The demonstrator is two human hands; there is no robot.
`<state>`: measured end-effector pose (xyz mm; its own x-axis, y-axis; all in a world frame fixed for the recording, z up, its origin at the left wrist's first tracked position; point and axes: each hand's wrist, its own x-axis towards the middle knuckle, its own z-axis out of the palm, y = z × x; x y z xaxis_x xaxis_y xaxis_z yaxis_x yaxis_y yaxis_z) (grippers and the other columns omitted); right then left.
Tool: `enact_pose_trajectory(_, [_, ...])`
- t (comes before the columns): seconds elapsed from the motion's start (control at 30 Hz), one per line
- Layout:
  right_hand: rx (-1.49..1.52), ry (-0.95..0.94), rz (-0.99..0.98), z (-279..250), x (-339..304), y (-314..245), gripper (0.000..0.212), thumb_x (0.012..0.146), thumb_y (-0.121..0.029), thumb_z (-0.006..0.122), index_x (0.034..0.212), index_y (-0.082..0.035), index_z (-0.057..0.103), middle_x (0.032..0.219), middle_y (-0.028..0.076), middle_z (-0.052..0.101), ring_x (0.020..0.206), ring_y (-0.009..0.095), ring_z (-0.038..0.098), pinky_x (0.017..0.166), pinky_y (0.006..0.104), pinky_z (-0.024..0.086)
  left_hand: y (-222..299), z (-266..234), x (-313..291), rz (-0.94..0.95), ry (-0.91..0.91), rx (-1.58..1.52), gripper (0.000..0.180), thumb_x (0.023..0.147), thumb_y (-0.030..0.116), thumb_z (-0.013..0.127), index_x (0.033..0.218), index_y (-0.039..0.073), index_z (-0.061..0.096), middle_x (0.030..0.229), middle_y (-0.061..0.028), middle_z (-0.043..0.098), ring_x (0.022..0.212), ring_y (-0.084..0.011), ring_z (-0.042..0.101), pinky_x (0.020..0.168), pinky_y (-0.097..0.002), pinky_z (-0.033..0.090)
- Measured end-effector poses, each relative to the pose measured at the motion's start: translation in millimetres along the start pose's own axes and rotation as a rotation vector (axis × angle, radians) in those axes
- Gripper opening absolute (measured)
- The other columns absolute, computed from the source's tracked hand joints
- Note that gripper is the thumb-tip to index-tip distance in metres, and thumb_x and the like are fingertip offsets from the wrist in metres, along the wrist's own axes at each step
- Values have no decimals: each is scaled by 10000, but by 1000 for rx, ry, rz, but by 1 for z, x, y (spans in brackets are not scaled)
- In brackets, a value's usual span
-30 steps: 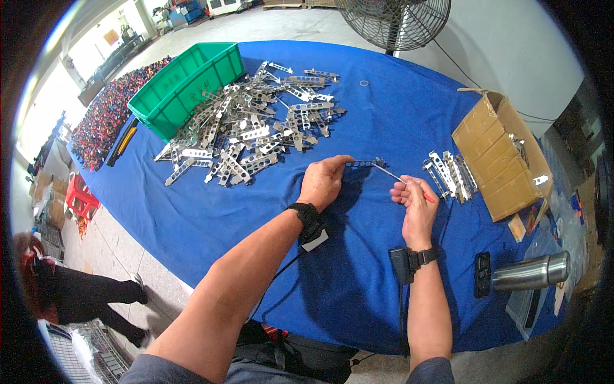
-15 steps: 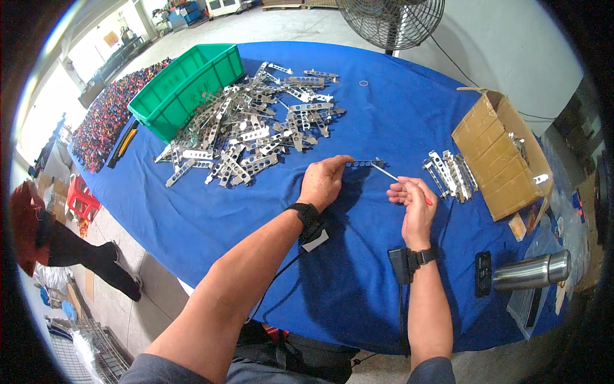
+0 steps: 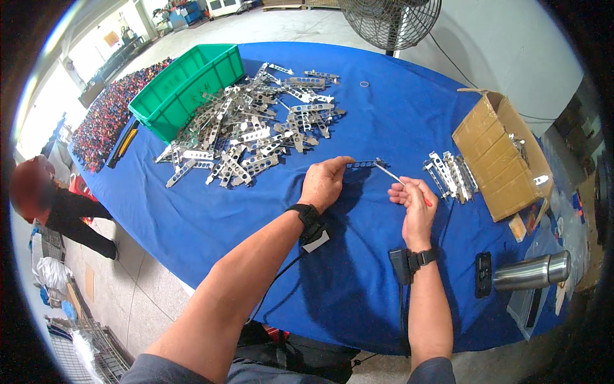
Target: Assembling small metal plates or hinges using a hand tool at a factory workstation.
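Note:
My left hand [image 3: 322,185] is closed, pinching one end of a perforated metal bracket [image 3: 363,164] just above the blue cloth. In my right hand [image 3: 417,201] is a slim, silvery hand tool [image 3: 391,174] with a red end, gripped between thumb and fingers. The tool's tip touches, or is very close to, the bracket's right end; which of the two I cannot tell. Close by on the right lies a row of similar brackets [image 3: 455,176]. A large loose pile of brackets [image 3: 249,134] spreads beyond my left hand.
A green crate [image 3: 185,89] stands behind the pile, beside many small multicoloured pieces [image 3: 115,102]. At right are an open cardboard box [image 3: 492,160] with brackets inside, a steel flask [image 3: 532,270] and a black device [image 3: 483,274]. A fan [image 3: 390,22] stands beyond; another person [image 3: 80,221] is at left.
The tool's tip and the bracket's right end have shifted slightly; both hands stay almost in place. The other person at left has moved, and more of them shows.

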<state>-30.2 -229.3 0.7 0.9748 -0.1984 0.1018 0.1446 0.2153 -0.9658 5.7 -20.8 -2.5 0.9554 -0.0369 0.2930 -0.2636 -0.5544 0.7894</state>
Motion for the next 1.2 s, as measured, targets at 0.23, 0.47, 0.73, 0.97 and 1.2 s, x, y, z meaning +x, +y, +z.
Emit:
enact_pose_trajectory(0.23, [9, -30, 26, -2, 1, 1, 227, 932, -118, 494, 992, 40, 646, 860, 152, 683, 733, 204, 682, 660, 293, 542, -1, -1, 0, 21, 4, 2, 202, 944, 113, 547, 1073, 103, 702, 942, -206, 688, 868, -380, 667, 758, -448, 517])
enact_pose_trajectory(0.47, [17, 53, 18, 0, 0, -1, 210, 928, -112, 505, 967, 32, 652, 834, 142, 682, 716, 195, 676, 656, 286, 537, 2, -2, 0, 2, -11, 9, 203, 947, 114, 547, 1078, 101, 701, 939, -209, 686, 867, -380, 666, 761, -441, 517])
enact_pose_trajectory(0.73, [7, 51, -7, 2, 0, -3, 211, 940, -113, 505, 961, 32, 657, 829, 133, 682, 706, 183, 671, 649, 281, 533, 1, -3, 0, 28, -14, 26, 207, 944, 109, 544, 1079, 105, 700, 933, -207, 686, 854, -379, 666, 750, -445, 516])
enact_pose_trajectory(0.97, [-56, -3, -23, -1, -1, 0, 218, 944, -116, 500, 970, 39, 651, 844, 140, 684, 713, 189, 675, 648, 290, 539, -1, -1, 0, 24, -8, 1, 210, 945, 113, 539, 1079, 114, 702, 934, -206, 686, 857, -382, 662, 747, -456, 513])
enact_pose_trajectory(1.2, [31, -17, 44, -2, 0, -1, 219, 943, -117, 498, 998, 47, 632, 873, 164, 683, 733, 207, 683, 663, 307, 552, -1, -2, 0, 29, -3, 5, 211, 946, 114, 539, 1082, 110, 700, 939, -209, 682, 866, -386, 660, 755, -457, 512])
